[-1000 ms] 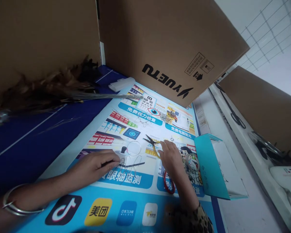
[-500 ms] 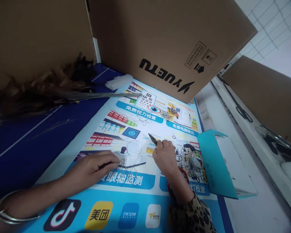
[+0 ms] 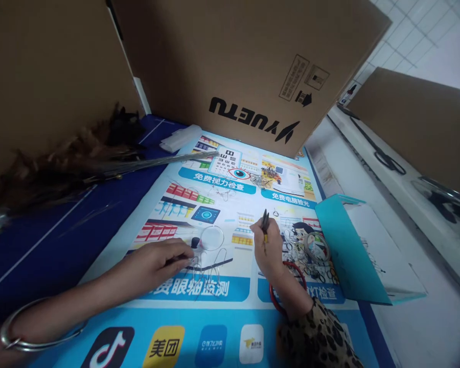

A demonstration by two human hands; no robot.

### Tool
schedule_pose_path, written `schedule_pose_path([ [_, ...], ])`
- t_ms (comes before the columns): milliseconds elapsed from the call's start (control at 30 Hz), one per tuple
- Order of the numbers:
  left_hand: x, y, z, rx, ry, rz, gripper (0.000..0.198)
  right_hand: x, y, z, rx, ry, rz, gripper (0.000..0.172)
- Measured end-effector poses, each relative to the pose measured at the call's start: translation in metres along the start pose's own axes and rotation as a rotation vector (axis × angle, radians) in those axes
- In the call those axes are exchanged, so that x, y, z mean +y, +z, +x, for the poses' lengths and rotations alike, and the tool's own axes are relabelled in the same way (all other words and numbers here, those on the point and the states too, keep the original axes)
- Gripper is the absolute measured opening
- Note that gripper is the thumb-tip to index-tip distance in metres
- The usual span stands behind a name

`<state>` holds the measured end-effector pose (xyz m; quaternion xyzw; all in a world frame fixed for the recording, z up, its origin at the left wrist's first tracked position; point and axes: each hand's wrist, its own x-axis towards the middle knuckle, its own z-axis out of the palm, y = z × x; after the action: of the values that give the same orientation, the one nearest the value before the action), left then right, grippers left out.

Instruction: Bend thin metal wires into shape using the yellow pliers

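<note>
My left hand [image 3: 174,258] is closed in a pinch at the end of some thin bent wires [image 3: 216,263], which lie over the printed sheet. My right hand [image 3: 267,250] is wrapped around small pliers [image 3: 266,222] whose dark jaws point up and away from me; most of the handles are hidden in the palm. A red ring [image 3: 303,276] shows at my right wrist. Just right of that hand lies a pile of small bent wire pieces [image 3: 293,245], with a round coil [image 3: 316,248] on it.
An open turquoise box [image 3: 341,245] stands at the right, with wire pieces inside. A large cardboard box [image 3: 245,66] rises at the back. Brown feathery material with long thin wires [image 3: 157,162] lies at the left. More wire pieces [image 3: 262,180] are farther back on the printed sheet [image 3: 184,312].
My right hand has turned the pliers from pointing left to pointing up, and has shifted slightly right. My left hand stays at the wires. The camera view has shifted a little.
</note>
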<state>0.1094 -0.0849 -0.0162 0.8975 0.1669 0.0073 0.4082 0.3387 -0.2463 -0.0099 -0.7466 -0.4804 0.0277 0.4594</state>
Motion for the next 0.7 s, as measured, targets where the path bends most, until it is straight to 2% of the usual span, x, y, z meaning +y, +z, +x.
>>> schedule_pose_path([
  [133,0.006,-0.003,0.012,0.003,0.052,0.119,0.024,-0.019,0.003,-0.006,-0.047,0.195,0.417,0.022],
  [233,0.008,0.001,0.022,0.026,0.082,0.18,0.024,-0.024,0.009,-0.011,-0.079,0.296,0.622,0.022],
  [333,0.006,0.006,0.032,0.05,0.101,0.222,0.023,-0.019,0.014,-0.013,-0.093,0.353,0.688,0.02],
  [533,-0.002,0.002,0.048,0.004,0.145,0.266,0.023,-0.011,0.017,-0.007,-0.133,0.424,0.741,0.021],
  [700,0.0,-0.005,0.052,0.07,0.154,0.202,0.026,-0.01,0.017,0.001,-0.167,0.425,0.75,0.022],
])
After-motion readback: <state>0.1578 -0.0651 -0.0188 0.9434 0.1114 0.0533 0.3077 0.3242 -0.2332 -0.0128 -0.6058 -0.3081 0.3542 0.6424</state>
